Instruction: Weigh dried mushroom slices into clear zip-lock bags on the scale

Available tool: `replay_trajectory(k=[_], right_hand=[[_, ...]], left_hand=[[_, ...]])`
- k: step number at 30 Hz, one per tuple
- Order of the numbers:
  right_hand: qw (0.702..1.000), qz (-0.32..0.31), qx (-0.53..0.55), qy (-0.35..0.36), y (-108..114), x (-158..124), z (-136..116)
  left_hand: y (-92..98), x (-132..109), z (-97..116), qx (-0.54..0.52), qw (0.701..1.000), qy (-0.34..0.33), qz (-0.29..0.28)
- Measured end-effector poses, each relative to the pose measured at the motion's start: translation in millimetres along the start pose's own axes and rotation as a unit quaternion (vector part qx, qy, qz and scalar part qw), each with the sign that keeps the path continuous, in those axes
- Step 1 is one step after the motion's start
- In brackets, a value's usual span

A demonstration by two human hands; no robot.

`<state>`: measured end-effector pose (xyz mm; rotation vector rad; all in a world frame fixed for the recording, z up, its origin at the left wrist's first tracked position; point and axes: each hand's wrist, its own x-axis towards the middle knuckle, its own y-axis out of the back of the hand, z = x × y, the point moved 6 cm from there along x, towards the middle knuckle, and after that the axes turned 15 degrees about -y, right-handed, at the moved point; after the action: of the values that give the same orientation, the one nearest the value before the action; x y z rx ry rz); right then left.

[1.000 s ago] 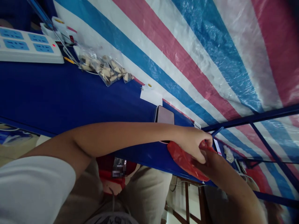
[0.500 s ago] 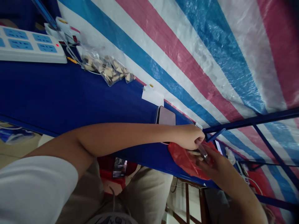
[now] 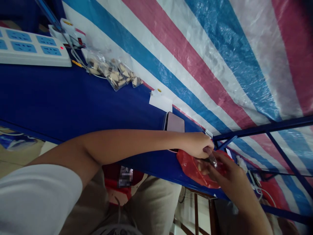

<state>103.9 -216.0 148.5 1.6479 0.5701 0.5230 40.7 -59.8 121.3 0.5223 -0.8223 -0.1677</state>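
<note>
My left hand (image 3: 199, 145) reaches across to the right side, its fingers closed on the top of a small clear plastic bag (image 3: 213, 160). Facing it, my right hand (image 3: 226, 168) has bent fingers close against the same bag. What those fingers pinch is partly hidden and too blurred to name. Beneath both hands a crumpled red plastic bag (image 3: 187, 165) lies spread on the blue table (image 3: 117, 109). My left forearm partly covers a flat box-like thing with a pale pinkish top (image 3: 176, 122).
Clear bags of pale and dark small pieces (image 3: 118, 73) lie along the striped tarp (image 3: 168, 42). A power strip (image 3: 29, 45) is at the far left. A white card (image 3: 160, 101) rests by the tarp. Blue metal bars (image 3: 264, 127) cross on the right.
My right fingers have shifted slightly left, over where pale pieces showed. The small clear bag has turned a little between the hands. My left hand stays nearly in place.
</note>
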Motion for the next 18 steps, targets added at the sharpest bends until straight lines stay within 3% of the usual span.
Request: replay_trajectory(k=[10, 18], right_hand=[[0.998, 0.034, 0.055, -0.018, 4.1, -12.5, -6.2], [0.992, 0.104, 0.049, -0.056, 14.3, -12.8, 18.4]], left_hand=[[-4.7, 1.7, -4.5, 0.046, 0.998, -0.033, -0.003], [5.4, 1.5, -8.1, 0.039, 0.997, -0.025, 0.069]])
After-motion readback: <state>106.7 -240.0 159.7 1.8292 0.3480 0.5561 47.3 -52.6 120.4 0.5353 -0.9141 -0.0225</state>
